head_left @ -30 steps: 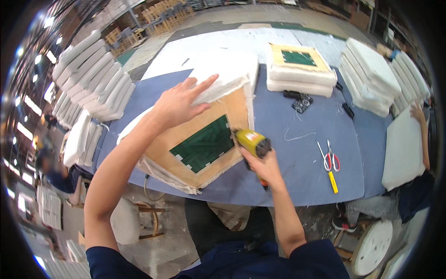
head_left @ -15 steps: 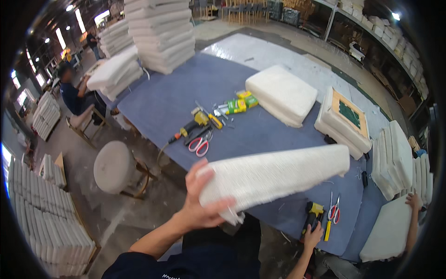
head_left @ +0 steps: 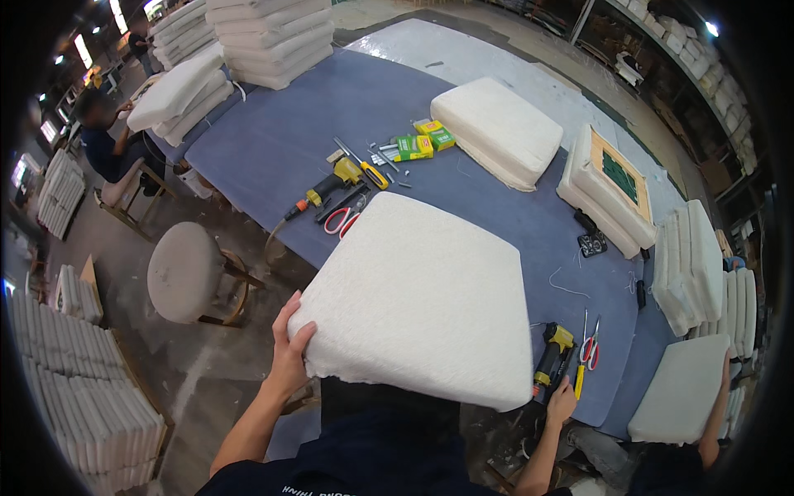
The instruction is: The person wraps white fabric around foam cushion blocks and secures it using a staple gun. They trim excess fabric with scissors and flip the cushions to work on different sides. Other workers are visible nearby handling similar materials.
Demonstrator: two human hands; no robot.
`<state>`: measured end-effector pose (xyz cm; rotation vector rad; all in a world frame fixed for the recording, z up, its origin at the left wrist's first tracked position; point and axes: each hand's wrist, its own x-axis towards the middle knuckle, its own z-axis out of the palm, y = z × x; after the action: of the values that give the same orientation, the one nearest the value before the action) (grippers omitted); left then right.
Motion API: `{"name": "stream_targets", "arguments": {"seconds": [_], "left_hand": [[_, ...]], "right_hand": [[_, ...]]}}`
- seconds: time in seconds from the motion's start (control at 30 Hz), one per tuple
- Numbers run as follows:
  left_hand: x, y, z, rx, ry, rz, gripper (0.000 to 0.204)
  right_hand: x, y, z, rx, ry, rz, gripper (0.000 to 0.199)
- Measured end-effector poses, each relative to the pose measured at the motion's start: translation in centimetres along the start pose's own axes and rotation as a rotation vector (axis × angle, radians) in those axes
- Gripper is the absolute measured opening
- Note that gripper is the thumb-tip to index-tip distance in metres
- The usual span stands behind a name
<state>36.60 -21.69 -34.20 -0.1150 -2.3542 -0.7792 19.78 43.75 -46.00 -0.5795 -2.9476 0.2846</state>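
A thick white padded seat cushion [head_left: 422, 298], broad face up, is tilted above the table's near edge. My left hand [head_left: 291, 347] is shut on its near left corner, thumb on top and fingers at the side. A yellow-and-black staple gun [head_left: 552, 360] lies at the near right of the blue-grey table. My right hand [head_left: 562, 403] is at its near end, fingers reaching toward the black part and not wrapped round it; it looks open. Red-handled scissors [head_left: 589, 354] and a yellow-handled tool [head_left: 580, 382] lie right beside the gun.
A second staple gun [head_left: 331, 183] with a hose, more scissors [head_left: 337, 220] and green-yellow boxes [head_left: 413, 147] lie on the table [head_left: 331, 107]. A white cushion [head_left: 496, 132] and cushion stacks stand around. A stool [head_left: 186, 273] is at left. A co-worker's arm [head_left: 718, 405] holds another cushion [head_left: 682, 388].
The cushion in my left hand has turned from edge-on to broad face up. My right hand has drawn back a little from the staple gun, which stays in place. The view has tilted down.
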Motion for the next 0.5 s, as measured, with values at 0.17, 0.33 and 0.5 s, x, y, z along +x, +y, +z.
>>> {"name": "stream_targets", "arguments": {"seconds": [0.17, 0.33, 0.5], "left_hand": [[-8.5, 1.7, 0.9, 0.018, -0.186, -0.248, 0.088], [-2.0, 3.5, -2.1, 0.047, -0.840, -0.269, 0.074], [6.5, 0.7, 2.2, -0.029, -0.600, -0.115, 0.054]], "right_hand": [[-8.1, 3.6, 0.7, -0.137, -0.062, -0.167, 0.052], [-8.9, 5.2, -0.9, 0.285, -0.288, 0.155, 0.051], [-7.9, -2.5, 2.0, 1.075, -0.361, 0.660, 0.046]]}}
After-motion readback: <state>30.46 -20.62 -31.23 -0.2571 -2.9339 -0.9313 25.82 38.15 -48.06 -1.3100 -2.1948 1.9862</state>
